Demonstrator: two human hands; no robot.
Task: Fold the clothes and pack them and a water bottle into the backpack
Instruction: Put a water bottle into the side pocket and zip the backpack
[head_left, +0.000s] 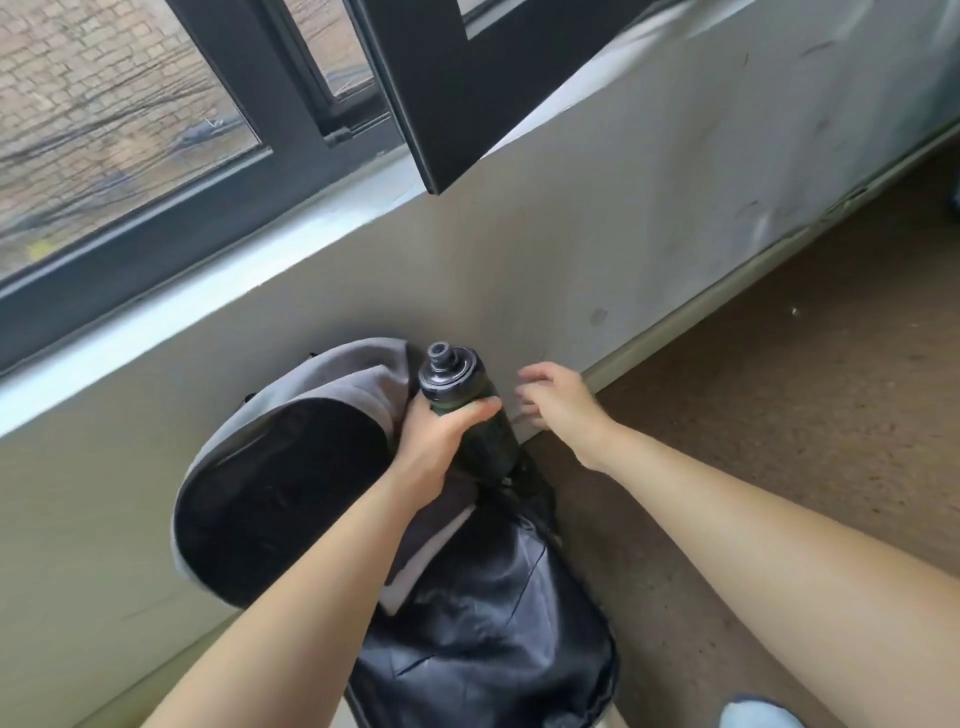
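Observation:
A grey and black backpack (483, 618) lies open on the floor against the wall, its flap (280, 499) thrown back to the left. Folded clothes (421, 561), dark grey over white, show inside the opening. My left hand (441, 441) grips a dark water bottle (457, 384) around its body, cap upward, with its lower end at the backpack's top right side. My right hand (558, 395) hovers just right of the bottle with fingers spread, touching nothing.
A grey wall (623, 208) with a window sill (208, 291) rises behind the backpack. An open dark window frame (447, 104) juts out above. Brown carpet floor (805, 415) spreads to the right. A light blue shoe tip (753, 714) shows at the bottom.

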